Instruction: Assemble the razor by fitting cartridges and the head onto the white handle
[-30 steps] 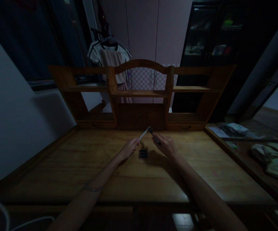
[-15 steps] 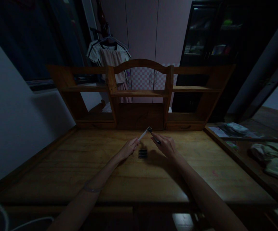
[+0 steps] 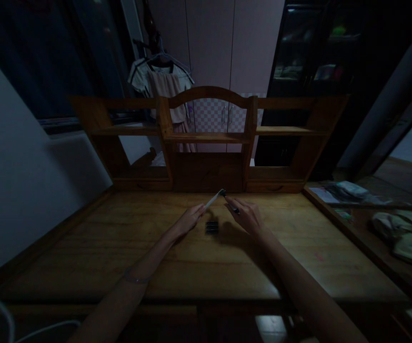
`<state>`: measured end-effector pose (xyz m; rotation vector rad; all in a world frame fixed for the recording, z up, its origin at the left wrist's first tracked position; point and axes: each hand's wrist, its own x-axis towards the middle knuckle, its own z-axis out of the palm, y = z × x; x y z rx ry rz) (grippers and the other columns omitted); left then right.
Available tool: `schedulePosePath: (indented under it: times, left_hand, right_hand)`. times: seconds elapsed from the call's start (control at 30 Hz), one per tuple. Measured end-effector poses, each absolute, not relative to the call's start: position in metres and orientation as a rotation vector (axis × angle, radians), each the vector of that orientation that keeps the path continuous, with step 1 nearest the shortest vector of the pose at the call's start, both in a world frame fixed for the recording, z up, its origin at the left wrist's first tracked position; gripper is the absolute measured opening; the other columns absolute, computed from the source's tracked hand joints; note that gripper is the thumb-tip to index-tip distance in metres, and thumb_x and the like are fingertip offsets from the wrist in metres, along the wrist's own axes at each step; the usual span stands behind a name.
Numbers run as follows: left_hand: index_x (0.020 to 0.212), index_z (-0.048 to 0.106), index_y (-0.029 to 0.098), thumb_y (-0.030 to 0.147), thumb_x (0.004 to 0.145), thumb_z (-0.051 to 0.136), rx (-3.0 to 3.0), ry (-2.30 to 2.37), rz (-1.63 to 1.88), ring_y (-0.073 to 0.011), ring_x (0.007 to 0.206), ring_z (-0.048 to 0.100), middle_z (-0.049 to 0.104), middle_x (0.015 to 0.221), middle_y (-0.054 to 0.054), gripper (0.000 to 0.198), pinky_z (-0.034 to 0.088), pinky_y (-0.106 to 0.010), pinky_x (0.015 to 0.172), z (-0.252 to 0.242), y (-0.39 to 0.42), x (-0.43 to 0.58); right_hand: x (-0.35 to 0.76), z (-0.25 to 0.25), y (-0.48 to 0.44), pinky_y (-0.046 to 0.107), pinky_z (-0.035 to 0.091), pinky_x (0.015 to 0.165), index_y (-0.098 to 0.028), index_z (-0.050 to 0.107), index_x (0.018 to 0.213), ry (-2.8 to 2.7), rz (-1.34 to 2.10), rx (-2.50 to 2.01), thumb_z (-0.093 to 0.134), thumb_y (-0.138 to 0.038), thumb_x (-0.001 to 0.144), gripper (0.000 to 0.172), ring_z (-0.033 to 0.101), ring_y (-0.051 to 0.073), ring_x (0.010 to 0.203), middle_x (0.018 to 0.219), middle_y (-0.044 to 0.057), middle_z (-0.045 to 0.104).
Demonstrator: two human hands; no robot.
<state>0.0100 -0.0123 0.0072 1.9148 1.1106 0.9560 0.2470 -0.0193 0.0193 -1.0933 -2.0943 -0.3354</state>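
White stick (image 3: 212, 200), just one, pokes out of the left grip (image 3: 190, 218) and slants up and to the right. The left grip is closed around its near end, with the fingers curled in. The right grip (image 3: 246, 214) is closed too, and it has hold of one dark tool (image 3: 235, 209). The top of the tool points ahead and to the left, so the two tips come close together, ahead of and between the two grips. One small dark pack (image 3: 212, 228) lies on the one wooden worktop (image 3: 120, 238), between the two grips. The room is dim, so I can't be sure that the tips touch or that the pack has just three bars. One thin band (image 3: 137, 278) goes round the left arm (image 3: 159, 250), behind the left grip. Ahead of both grips stands one wooden shelf (image 3: 207, 138) with three parts side by side. It has two little drawers: one left drawer (image 3: 141, 186), ahead and to the left of the left grip, and one right drawer (image 3: 275, 187), ahead and to the right of the right grip. Far to the right of the right grip lies one crumpled pale cloth (image 3: 406, 233).
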Motion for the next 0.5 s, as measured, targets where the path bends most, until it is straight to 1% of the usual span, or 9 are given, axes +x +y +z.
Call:
schedulePosePath:
  times: [0.17, 0.4, 0.5]
  left_hand:
    - [0.081, 0.054, 0.015, 0.047, 0.089, 0.035, 1.967, 1.134, 0.973, -0.0127, 0.067, 0.043, 0.051, 0.073, -0.001, 0.038, 0.035, -0.023, 0.062, -0.002, -0.006, 0.009]
    - [0.08, 0.05, 0.018, 0.044, 0.092, 0.026, 2.004, 1.253, 1.063, -0.0122, 0.064, 0.043, 0.048, 0.069, 0.002, 0.038, 0.035, -0.023, 0.061, -0.008, -0.009, 0.009]
    - [0.083, 0.049, 0.019, 0.044, 0.093, 0.025, 1.988, 1.3, 1.069, -0.0121, 0.061, 0.043, 0.046, 0.067, 0.002, 0.036, 0.034, -0.023, 0.057, -0.007, -0.011, 0.007]
  right_hand:
    - [0.247, 0.021, -0.021, 0.024, 0.047, 0.071, -0.025, 0.057, 0.122, -2.106, -0.323, -1.083, 0.046, -0.031, 0.094, 0.031, 0.066, 0.017, 0.082, 0.109, 0.005, 0.067]
    - [0.245, 0.021, -0.018, 0.023, 0.047, 0.067, -0.028, 0.051, 0.129, -2.086, -0.337, -1.095, 0.046, -0.026, 0.094, 0.035, 0.065, 0.016, 0.083, 0.117, 0.004, 0.063]
    - [0.244, 0.02, -0.017, 0.023, 0.046, 0.064, -0.027, 0.052, 0.127, -2.067, -0.352, -1.121, 0.046, -0.027, 0.093, 0.034, 0.065, 0.016, 0.081, 0.114, 0.005, 0.064]
